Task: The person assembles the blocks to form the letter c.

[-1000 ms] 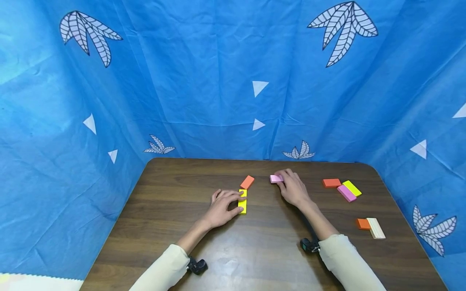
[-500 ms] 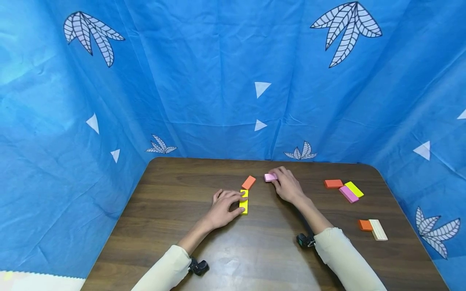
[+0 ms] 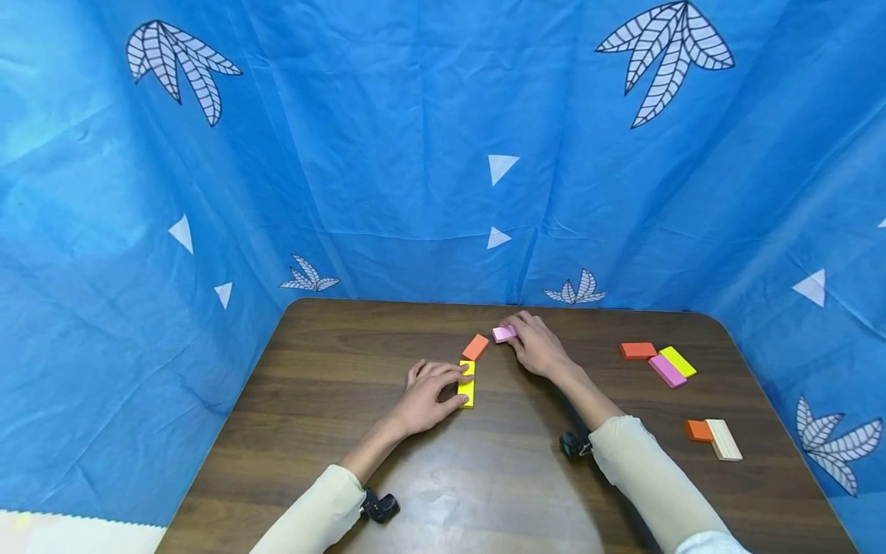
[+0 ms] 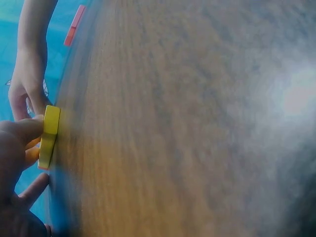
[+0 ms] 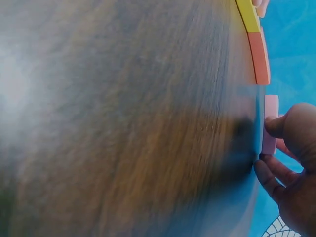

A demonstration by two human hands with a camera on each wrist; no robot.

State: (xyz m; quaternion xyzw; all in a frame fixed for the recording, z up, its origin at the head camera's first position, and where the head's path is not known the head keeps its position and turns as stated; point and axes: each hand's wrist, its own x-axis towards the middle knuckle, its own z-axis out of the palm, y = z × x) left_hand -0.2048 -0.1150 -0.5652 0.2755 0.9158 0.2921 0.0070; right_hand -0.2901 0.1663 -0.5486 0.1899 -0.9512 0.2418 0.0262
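In the head view, my left hand [image 3: 431, 396] pinches a yellow block [image 3: 466, 394] lying on the table, thumb near its near end and fingers toward its far end. An orange block [image 3: 475, 347] lies at an angle, touching or nearly touching the yellow block's far end. Just right of it, my right hand [image 3: 536, 345] holds a pink block [image 3: 503, 334] between thumb and fingers. A small gap separates the pink block [image 5: 270, 123] from the orange block [image 5: 258, 58] in the right wrist view. Fingers partly cover both held blocks.
On the table's right side lie a red-orange block [image 3: 637, 351], a pink-purple block [image 3: 667, 372] and a yellow block [image 3: 677, 361], close together. Nearer, an orange block [image 3: 699, 431] touches a pale wooden block [image 3: 724, 440]. Blue cloth [image 3: 415, 154] hangs around the wooden table [image 3: 332, 331].
My right hand has slid the pink block leftward and slightly away, closer to the orange block. The left hand stays on the yellow block; the whole head view has shifted slightly.
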